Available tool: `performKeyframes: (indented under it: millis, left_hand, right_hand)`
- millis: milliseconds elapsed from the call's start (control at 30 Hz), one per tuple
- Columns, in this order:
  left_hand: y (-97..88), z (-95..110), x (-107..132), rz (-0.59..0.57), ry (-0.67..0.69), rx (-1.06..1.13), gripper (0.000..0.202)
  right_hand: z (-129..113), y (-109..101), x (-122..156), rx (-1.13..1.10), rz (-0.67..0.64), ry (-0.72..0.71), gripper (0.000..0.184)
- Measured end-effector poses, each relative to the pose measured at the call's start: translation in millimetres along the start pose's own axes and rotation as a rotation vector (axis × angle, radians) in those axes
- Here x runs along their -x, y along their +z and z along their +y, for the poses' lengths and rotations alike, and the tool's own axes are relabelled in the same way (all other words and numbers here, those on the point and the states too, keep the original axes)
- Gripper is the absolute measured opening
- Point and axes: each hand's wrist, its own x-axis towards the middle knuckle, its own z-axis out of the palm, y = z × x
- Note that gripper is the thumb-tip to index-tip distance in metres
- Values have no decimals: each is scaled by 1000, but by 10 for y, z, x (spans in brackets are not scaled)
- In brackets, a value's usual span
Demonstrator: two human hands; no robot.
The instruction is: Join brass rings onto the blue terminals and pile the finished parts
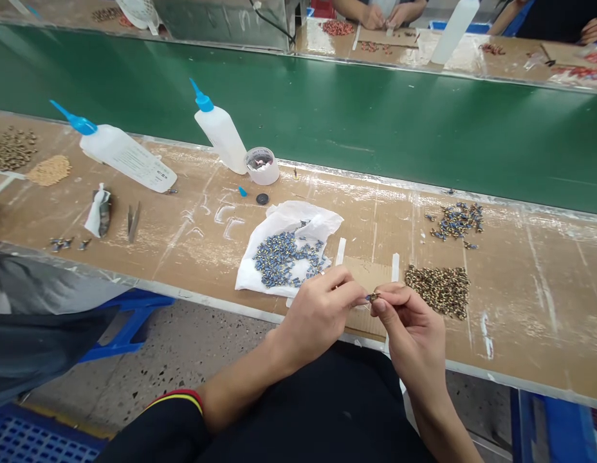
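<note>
My left hand [322, 308] pinches a small blue part [368, 298] between thumb and forefinger. Meeting it tip to tip, my right hand [412, 328] grips a small brass-coloured part [374, 297]; the two pieces touch, but whether they are joined is too small to tell. Left of my hands, a pile of blue-and-yellow parts [279, 257] lies on a crumpled white cloth [327, 222]. Close by my right hand is a heap of brass-coloured parts [438, 289]. Behind that heap lies a looser group of blue and brass pieces [457, 220].
Two white bottles with blue nozzles, one leaning [127, 157] and one more upright [224, 138], stand by a small round tub [262, 166]. Tweezers [133, 222] lie at left. A green belt [327, 103] runs behind the table; co-workers' hands [388, 14] are beyond it.
</note>
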Motion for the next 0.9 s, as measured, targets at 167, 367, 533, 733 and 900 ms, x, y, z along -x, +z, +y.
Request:
performKeyframes:
  millis: [167,367,533,733,900]
  left_hand:
    - [-34,52,-31,-33,105,-219,25]
    - [-123,110,-114,-154,123,-228,22]
    - [-171,158,-159,-261,91,-260,19]
    - [-158,214,-118,-326,104,-313,18]
    - [-129,224,-61,-365,79,-340,19]
  right_hand:
    - [-30,-43,-9,33,-37,-31,9]
    - [-61,-102,-40,-6,-138,-29,11]
    - [-46,-113,-31,-25,-154,-24,10]
    - [-5,-139,5,-31,-238,23,15]
    - [33,-162,41,-43,-249,71,17]
